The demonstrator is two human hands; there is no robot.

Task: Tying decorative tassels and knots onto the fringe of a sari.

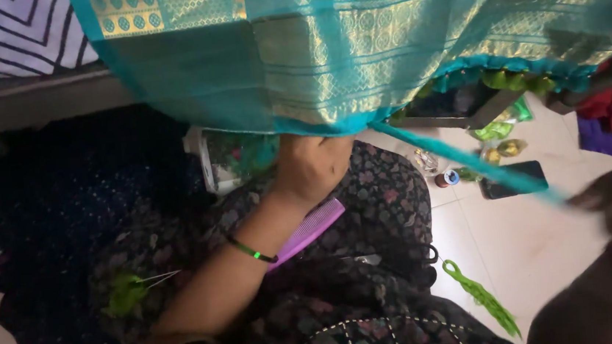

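Observation:
A teal and gold woven cloth (pixel 354 42) hangs across the top of the view, with green tassels (pixel 512 80) along its lower right edge. My left hand (pixel 311 167) grips the cloth's bottom hem, fingers tucked up behind it; a green bangle (pixel 252 250) circles that forearm. A thin teal strand (pixel 460 158) runs taut from the hem down to my right hand (pixel 611 197), which is blurred at the right edge and pinches the strand's end. A pink comb (pixel 309 229) lies on my lap under the left forearm.
On the pale tiled floor lie a dark phone (pixel 513 178), small thread spools (pixel 448 178), a green thread bundle (pixel 482 298) and plastic packets (pixel 494 132). A green tuft with a needle (pixel 130 292) rests on dark cloth at left. A striped mattress (pixel 6 32) sits top left.

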